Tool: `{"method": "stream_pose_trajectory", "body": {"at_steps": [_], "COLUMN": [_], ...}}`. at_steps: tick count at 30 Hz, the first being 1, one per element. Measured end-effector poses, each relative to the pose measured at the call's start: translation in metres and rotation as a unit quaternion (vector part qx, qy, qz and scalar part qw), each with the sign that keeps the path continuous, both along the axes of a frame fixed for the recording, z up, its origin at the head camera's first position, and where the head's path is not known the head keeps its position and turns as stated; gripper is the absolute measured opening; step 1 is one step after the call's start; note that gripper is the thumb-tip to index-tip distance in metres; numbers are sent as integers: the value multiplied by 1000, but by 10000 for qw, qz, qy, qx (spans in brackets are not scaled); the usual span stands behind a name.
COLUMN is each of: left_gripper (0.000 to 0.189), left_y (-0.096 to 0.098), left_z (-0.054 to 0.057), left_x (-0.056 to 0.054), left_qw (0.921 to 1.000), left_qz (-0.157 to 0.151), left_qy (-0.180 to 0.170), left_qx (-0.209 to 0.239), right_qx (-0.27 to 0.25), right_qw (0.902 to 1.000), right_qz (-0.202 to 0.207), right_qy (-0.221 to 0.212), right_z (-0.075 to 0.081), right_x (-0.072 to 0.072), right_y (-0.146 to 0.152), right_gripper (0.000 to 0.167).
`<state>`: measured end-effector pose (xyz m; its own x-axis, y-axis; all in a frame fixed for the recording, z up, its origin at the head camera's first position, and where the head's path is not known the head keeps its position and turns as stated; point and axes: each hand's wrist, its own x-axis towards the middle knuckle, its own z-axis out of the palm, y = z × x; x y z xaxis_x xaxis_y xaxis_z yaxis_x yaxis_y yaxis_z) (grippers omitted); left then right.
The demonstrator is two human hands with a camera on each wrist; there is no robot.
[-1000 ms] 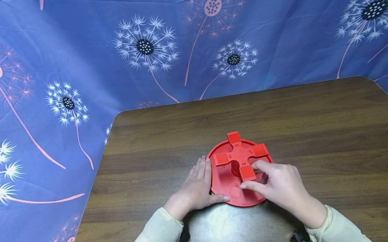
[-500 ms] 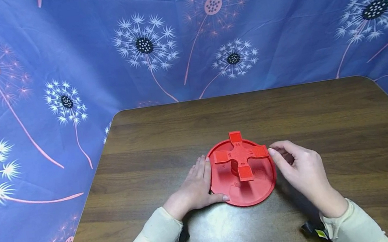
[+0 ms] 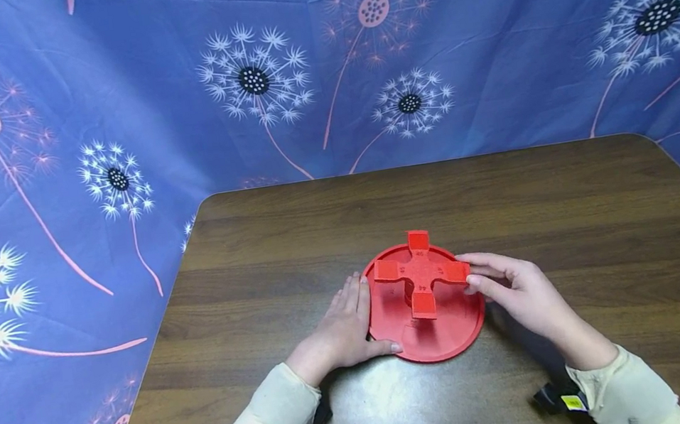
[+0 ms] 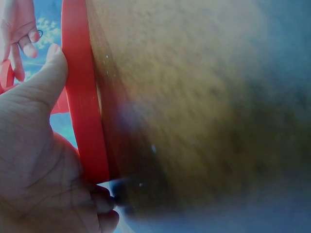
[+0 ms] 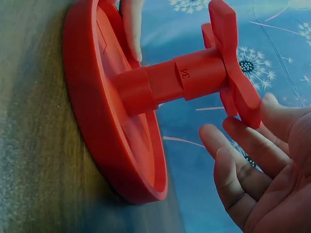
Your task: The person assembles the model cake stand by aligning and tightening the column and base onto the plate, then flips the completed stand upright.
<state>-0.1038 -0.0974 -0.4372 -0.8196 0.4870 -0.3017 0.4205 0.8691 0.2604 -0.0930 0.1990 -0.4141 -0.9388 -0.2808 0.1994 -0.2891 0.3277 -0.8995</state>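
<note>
A red round base (image 3: pixel 454 340) with a raised rim lies on the table in the head view. From its middle rises a short red post (image 5: pixel 165 81) marked 31, seen side-on in the right wrist view. On top of the post sits a red four-armed cross piece (image 3: pixel 420 271) with numbers on its arms. My left hand (image 3: pixel 345 329) rests straight-fingered along the base's left edge, its thumb over the near rim. My right hand (image 3: pixel 521 288) pinches the right arm of the cross, thumb on one face and fingers on the other.
The brown wooden table (image 3: pixel 608 241) extends around the base. Behind and left of it hangs a blue cloth (image 3: pixel 325 99) with a dandelion print. A black wrist strap (image 3: pixel 550 399) with a yellow label shows under the right sleeve.
My right hand left the near arm, moved off to the right, and now pinches the right arm. The cross has turned slightly clockwise. My left hand has stayed in place.
</note>
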Motion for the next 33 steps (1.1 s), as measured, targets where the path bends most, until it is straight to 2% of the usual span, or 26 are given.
{"method": "stream_pose_trajectory", "body": {"at_steps": [7,10,14,18,25,29,33], "left_gripper": [117,117,117,117,118,118,117], "left_y": [-1,0,0,0,1,1,2], "left_z": [0,0,1,0,0,1,1], "left_x": [1,1,1,1,1,2,2], "left_qw": [9998,9998,9998,9999,9999,9999,9999], "left_qz": [-57,-55,-27,-13,32,43,35], "left_qy": [170,198,175,141,96,84,62], "left_qx": [85,73,61,29,-92,-117,-128], "right_qx": [-133,28,485,1139,1959,2208,2401], "right_qw": [9999,9996,9958,9828,9487,9370,9319], "right_qz": [14,6,-141,-480,-1088,-1266,-1294], "right_qy": [48,267,765,1375,2232,2392,2393], "right_z": [0,0,-1,-2,-2,-4,-2], "right_x": [6,11,16,21,26,28,29], "right_y": [-5,-13,-25,-39,-59,-64,-65], "right_gripper": [33,34,38,40,40,42,45]}}
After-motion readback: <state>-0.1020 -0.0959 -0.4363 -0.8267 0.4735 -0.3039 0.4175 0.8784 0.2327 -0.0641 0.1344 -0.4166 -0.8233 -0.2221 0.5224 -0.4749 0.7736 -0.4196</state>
